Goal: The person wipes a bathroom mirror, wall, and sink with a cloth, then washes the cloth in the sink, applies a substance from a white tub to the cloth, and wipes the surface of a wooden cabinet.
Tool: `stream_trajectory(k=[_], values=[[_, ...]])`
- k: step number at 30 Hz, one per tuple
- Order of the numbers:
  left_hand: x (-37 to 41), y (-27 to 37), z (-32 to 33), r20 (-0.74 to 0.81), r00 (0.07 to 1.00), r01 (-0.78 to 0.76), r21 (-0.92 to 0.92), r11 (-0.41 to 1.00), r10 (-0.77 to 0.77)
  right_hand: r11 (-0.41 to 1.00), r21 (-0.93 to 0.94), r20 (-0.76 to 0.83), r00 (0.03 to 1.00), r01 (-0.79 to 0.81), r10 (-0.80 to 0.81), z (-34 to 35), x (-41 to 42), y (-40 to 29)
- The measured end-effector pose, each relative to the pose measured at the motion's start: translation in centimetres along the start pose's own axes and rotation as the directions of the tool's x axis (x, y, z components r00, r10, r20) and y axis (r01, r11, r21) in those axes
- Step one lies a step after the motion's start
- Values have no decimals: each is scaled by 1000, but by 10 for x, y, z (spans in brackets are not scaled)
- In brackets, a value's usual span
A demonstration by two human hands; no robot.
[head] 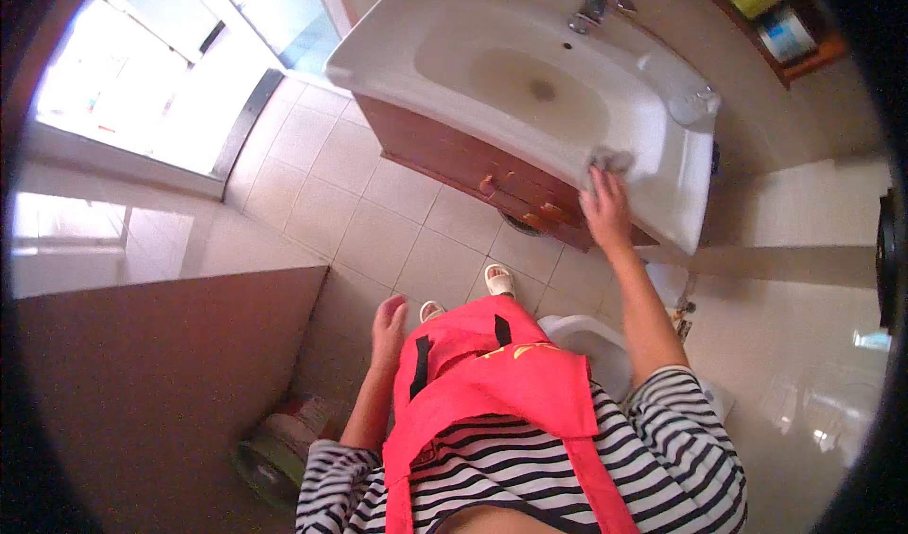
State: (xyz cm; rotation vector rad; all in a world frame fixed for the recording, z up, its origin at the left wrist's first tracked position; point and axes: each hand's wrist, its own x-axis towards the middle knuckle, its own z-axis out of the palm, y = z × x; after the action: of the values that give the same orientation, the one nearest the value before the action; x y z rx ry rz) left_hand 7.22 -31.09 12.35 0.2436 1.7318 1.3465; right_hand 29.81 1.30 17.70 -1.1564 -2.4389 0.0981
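My right hand (607, 206) reaches out over the front edge of a white ceramic washbasin (674, 204). Its fingers hold a greyish wet-looking cloth (614, 159) against the inner side of the basin near the rim. Cloudy, brownish water (511, 83) lies in the bowl, and a dark round drain shows beneath it. Beside my red apron (496, 371) hangs my left hand (389, 325), bare and holding nothing, with its fingers loosely bent. A chrome faucet (592, 5) stands at the basin's back edge.
A clear object, perhaps a bottle (684, 101), sits on the basin's right ledge. Below is a reddish-brown wooden cabinet (454, 151). A white toilet (589, 328) stands close at my right, a wall shelf (809, 66) at upper right. A green basin (266, 470) lies at lower left.
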Motion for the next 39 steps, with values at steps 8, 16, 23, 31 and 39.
stream_trajectory(k=[8,16,23,31,39], values=[[-71,-83,-50,-314,933,142,-123,982,-175,969,88,51,970,232,-237,133,156,-172],[-58,-80,13,-36,981,179,-180,967,-188,864,-15,-15,864,503,-503,130,148,-166],[-49,-91,5,-133,969,174,-238,956,-210,836,-234,195,866,497,-460,-15,-6,46],[-78,-130,-21,-266,893,249,-383,889,-364,791,-275,383,817,546,-431,-34,-9,53],[-94,-158,-19,-263,907,230,-346,910,-330,741,-198,483,721,642,-496,-11,37,-7]])
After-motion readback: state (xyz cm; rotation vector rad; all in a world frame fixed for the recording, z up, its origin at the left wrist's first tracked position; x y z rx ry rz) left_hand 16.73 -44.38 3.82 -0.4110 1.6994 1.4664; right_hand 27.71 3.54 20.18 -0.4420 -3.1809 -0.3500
